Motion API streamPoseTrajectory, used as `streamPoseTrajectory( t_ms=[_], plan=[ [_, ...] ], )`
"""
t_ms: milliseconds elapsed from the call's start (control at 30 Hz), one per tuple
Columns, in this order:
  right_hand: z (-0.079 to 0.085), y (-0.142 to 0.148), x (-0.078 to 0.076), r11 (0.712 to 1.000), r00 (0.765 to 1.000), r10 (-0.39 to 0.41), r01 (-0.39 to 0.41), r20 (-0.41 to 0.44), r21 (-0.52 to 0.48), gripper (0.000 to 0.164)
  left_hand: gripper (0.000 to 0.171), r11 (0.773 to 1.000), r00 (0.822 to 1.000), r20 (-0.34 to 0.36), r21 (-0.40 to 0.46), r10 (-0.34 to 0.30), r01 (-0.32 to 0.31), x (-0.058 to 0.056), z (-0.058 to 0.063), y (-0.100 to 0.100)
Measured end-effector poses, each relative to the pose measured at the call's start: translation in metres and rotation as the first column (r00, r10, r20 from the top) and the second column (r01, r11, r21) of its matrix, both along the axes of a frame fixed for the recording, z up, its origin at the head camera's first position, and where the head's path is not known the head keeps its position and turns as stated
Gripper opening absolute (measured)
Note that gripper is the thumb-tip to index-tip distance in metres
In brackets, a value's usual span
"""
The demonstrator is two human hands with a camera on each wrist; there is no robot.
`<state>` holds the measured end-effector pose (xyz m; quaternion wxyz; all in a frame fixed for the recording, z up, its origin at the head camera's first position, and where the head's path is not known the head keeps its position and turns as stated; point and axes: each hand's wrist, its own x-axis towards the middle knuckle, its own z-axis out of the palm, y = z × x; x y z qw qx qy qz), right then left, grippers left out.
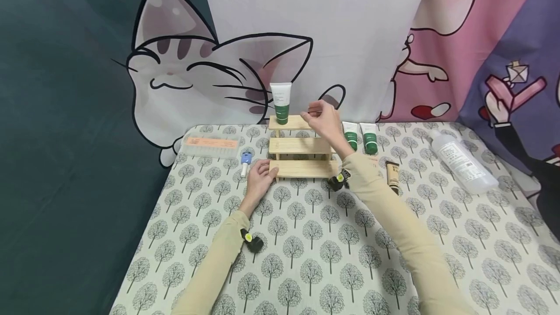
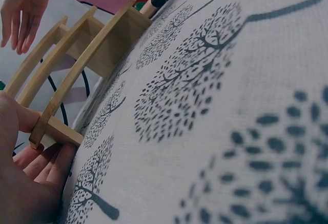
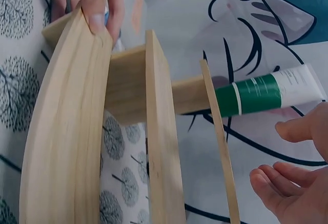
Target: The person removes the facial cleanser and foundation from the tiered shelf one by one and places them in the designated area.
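A three-step wooden display stand [image 1: 299, 169] stands on the patterned tablecloth. At the left end of its lowest step, my left hand [image 1: 261, 173] grips the board, thumb on top and fingers beneath it in the left wrist view. A white and green squeeze tube [image 1: 281, 103] stands upright on its green cap at the left of the top step. My right hand [image 1: 323, 119] hovers over the right part of that step, fingers loosely bent and holding nothing. In the right wrist view its fingertips [image 3: 260, 175] are apart from both the tube and the board.
Two more green and white tubes [image 1: 369, 138] lie right of the stand, with a beige tube [image 1: 393, 176] nearer. A clear bottle [image 1: 463, 162] lies far right. To the left are a blue-and-white item [image 1: 246, 163] and a clear plastic box [image 1: 212, 147]. A printed curtain [image 1: 350, 28] hangs behind.
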<state>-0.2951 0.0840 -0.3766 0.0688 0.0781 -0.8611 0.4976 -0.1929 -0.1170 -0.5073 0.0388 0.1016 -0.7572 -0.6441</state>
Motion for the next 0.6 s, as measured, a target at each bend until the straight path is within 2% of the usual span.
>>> streamPoseTrajectory(
  t_ms=[233, 467, 600],
  plan=[
    [0.000, -0.016, -0.001, 0.999, 0.999, 0.031, -0.030, 0.018, -0.043, 0.047, 0.042, 1.000, 1.000, -0.011, -0.015, 0.012, -0.012, -0.001, -0.001, 0.001],
    [-0.004, -0.030, -0.002, 0.992, 0.995, 0.076, -0.070, 0.061, -0.106, 0.054, 0.043, 1.000, 1.000, 0.020, -0.021, 0.012, -0.012, 0.000, 0.001, 0.002],
    [-0.007, -0.039, -0.002, 0.987, 0.994, 0.092, -0.085, 0.051, -0.133, 0.055, 0.043, 1.000, 1.000, 0.016, -0.014, 0.008, -0.008, 0.000, 0.000, 0.001]
  ],
)
